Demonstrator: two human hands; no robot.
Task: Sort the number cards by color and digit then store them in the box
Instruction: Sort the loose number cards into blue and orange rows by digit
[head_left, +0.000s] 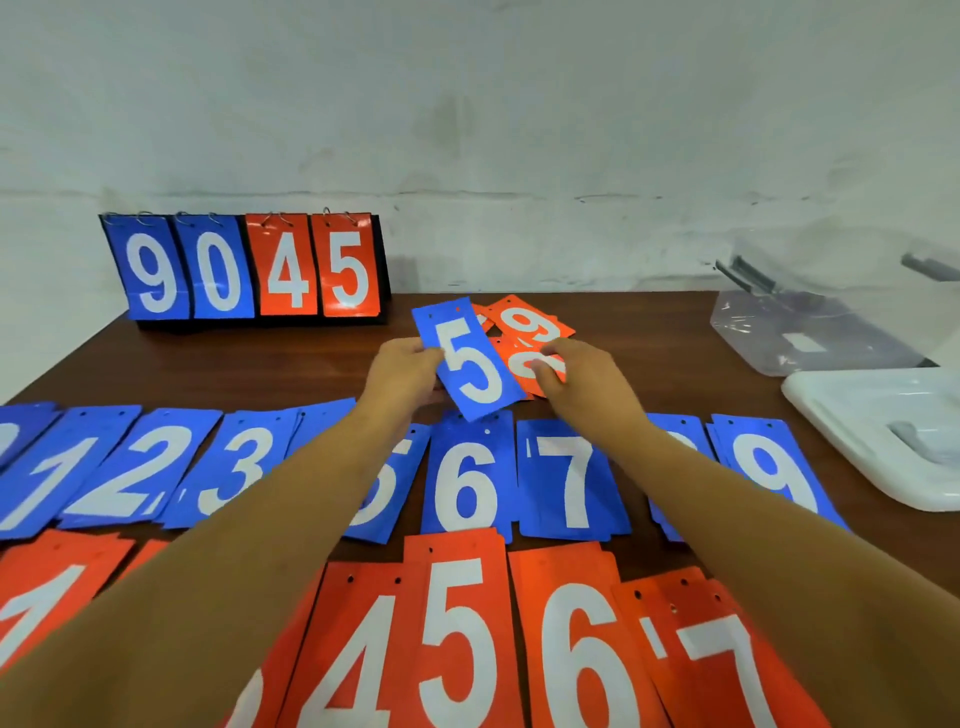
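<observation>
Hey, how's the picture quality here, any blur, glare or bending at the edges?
Head view: wide-angle bending fans the near card rows outward; the clear box looks soft and smeared; faint glare streaks the scoreboard; the blue 5 card in the left hand is sharp; light even, shadows weak.

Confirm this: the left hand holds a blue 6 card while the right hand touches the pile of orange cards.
Wrong digit. The head view shows the left hand holding a blue 5 card, not a 6. The rest stands: the right hand touches the pile of orange cards.
</observation>
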